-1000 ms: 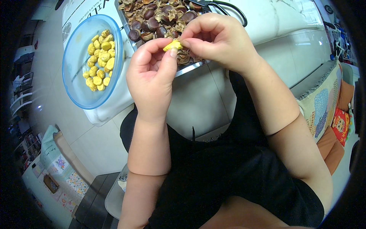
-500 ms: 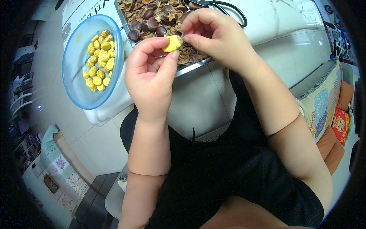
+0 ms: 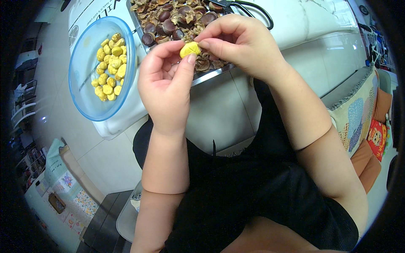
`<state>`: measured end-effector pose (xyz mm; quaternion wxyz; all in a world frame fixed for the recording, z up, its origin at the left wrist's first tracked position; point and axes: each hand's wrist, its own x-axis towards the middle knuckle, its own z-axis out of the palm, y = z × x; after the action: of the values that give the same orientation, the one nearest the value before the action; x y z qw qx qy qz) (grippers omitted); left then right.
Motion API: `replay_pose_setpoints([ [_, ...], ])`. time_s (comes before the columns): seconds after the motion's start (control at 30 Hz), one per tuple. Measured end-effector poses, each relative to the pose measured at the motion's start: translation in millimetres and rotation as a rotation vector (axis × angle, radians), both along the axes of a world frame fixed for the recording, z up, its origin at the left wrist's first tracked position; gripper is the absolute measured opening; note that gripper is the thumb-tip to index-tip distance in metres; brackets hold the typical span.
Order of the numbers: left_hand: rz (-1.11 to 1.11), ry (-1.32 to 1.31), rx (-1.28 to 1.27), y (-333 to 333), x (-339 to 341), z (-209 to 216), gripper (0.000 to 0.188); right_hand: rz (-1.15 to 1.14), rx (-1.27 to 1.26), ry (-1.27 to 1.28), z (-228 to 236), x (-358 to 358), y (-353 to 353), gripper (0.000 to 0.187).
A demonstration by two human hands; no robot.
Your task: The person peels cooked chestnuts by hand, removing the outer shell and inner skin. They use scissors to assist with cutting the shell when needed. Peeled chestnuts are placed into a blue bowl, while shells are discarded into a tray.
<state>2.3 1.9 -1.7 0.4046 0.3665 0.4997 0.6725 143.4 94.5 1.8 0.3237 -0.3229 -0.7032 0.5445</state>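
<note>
Between the thumb and fingers of my left hand (image 3: 165, 86) is a peeled yellow chestnut (image 3: 190, 50) with a grooved surface. The thumb and forefinger of my right hand (image 3: 247, 44) pinch together at its upper right edge. Whether a scrap of skin sits between those fingertips is too small to tell. Just beyond both hands lies a metal tray (image 3: 212, 76) with brown chestnuts (image 3: 168, 26) and loose shell pieces (image 3: 203, 62). To the left, a clear bluish bowl (image 3: 84, 71) holds many peeled yellow chestnuts (image 3: 111, 63).
Black-handled scissors (image 3: 222, 3) rest at the tray's far right corner. Tray and bowl stand on a white marbled table (image 3: 303, 21), whose near edge runs just before my hands. A cushioned seat (image 3: 352, 114) is at the right.
The chestnut has turned in my left fingers, now showing its grooved face. My right fingertips have shifted slightly up and left along its edge.
</note>
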Motion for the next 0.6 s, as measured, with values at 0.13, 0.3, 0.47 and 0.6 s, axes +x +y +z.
replay_pose_setpoints([
  [0.13, 0.004, 0.046, -0.048, -1.4, -3.1, -0.3, 0.017, 0.013, 0.018, -0.024, 0.7, -2.3, -1.2, 0.013],
  [0.3, 0.035, 0.171, -0.021, -1.4, -2.3, -5.6, 0.018, -0.021, 0.079, -0.056, 0.9, -2.5, -2.7, 0.013],
  [0.47, 0.048, 0.231, 0.077, -0.3, -3.2, -12.9, 0.019, -0.016, 0.027, -0.033, 4.1, -3.6, -5.0, 0.012],
  [0.6, 0.047, 0.181, 0.142, 0.3, -0.2, -14.7, 0.020, -0.033, -0.022, 0.014, 1.4, -5.3, -6.7, 0.011],
])
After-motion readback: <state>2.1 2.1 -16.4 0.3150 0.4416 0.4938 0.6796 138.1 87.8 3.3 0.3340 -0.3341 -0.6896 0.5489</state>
